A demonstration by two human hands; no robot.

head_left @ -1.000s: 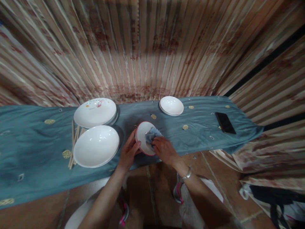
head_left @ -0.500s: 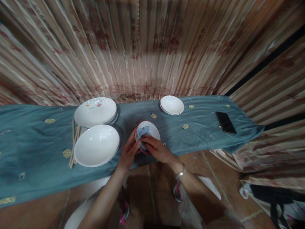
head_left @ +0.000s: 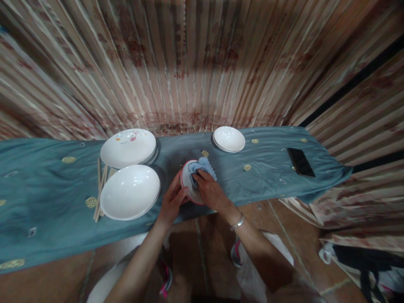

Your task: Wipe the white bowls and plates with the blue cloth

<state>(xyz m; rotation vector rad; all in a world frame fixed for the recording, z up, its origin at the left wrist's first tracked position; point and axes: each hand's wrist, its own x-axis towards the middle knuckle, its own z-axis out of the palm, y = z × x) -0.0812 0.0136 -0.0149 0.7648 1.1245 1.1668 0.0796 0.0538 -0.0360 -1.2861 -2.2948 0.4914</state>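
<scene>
Nearest: tiled floor (head_left: pixel 217 256), pink-trimmed shoes (head_left: pixel 235 252) below the table edge, both forearms reaching forward. Silver bracelet (head_left: pixel 239 222) on the right wrist.

Left hand (head_left: pixel 173 197) clamped on a red-rimmed bowl (head_left: pixel 186 182), thumb over the rim, remaining fingers around the outer wall. Bowl is white inside, tilted, at the table's near edge, mid-span; cannot tell whether its base touches the surface. Right hand (head_left: pixel 211 190) closed on a bunched blue cloth (head_left: pixel 203 165), pressed into the bowl and spilling past the far right rim; fingertips partly hidden.

Left of the hands, a large white bowl (head_left: pixel 130 191), apparently stacked on another. Wooden chopsticks (head_left: pixel 99 189) lie loose just beside its left side. Well to the right, a black phone (head_left: pixel 301 162) flat on the teal tablecloth (head_left: pixel 268 168), which bears yellow motifs.

Farther back: stacked plates (head_left: pixel 128 147), the top one flowered; small white bowls (head_left: pixel 229 139), nested, right of centre. Farthest, a pleated, red-patterned curtain (head_left: pixel 202 84).
</scene>
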